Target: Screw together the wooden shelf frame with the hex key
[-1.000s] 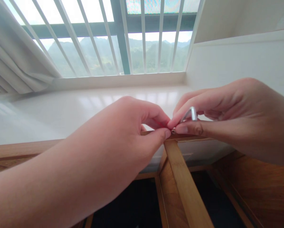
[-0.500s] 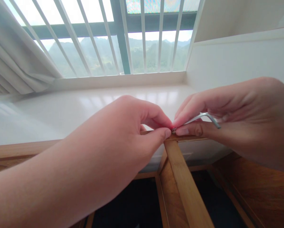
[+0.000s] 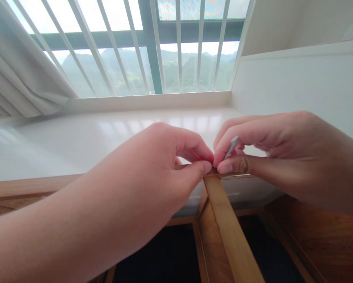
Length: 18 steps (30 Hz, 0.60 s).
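A slim silver tool, probably a hex key [image 3: 232,147], leans with its visible end up and to the right, near where the brown wooden crossbar [image 3: 232,232] meets the wooden rail [image 3: 32,185]; its lower end is hidden.

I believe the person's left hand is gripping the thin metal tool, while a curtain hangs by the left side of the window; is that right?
Not quite: the head view shows the right hand gripping the thin metal tool. The curtain does hang by the left side of the window.
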Motion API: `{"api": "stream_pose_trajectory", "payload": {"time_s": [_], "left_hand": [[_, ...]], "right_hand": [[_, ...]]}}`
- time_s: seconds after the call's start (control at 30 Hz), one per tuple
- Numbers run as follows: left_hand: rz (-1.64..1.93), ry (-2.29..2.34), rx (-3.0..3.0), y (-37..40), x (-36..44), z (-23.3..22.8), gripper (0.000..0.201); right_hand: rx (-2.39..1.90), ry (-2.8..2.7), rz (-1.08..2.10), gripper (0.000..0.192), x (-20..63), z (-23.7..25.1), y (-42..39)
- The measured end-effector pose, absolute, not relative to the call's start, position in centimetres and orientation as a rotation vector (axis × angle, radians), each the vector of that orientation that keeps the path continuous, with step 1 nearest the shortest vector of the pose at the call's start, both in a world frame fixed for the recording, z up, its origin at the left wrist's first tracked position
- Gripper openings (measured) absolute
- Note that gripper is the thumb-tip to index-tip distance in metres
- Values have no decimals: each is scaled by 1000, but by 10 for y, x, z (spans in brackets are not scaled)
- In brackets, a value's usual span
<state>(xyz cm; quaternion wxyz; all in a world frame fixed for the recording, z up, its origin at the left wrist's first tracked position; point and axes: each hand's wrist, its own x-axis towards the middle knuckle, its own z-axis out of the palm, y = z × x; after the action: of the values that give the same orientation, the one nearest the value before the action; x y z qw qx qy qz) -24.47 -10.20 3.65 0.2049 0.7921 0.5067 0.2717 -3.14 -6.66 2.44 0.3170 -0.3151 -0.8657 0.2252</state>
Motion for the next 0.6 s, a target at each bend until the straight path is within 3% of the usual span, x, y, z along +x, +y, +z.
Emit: {"api": "stream_pose_trajectory", "payload": {"time_s": [0.27,0.6], "left_hand": [[715,1501,2160,-105,-245,38,16],[726,1500,2179,-103,-246,36,16]], "right_hand": [[-861,-2233,854,26,-32,25,-61],[-885,-2250,895,25,-35,25,-62]]}}
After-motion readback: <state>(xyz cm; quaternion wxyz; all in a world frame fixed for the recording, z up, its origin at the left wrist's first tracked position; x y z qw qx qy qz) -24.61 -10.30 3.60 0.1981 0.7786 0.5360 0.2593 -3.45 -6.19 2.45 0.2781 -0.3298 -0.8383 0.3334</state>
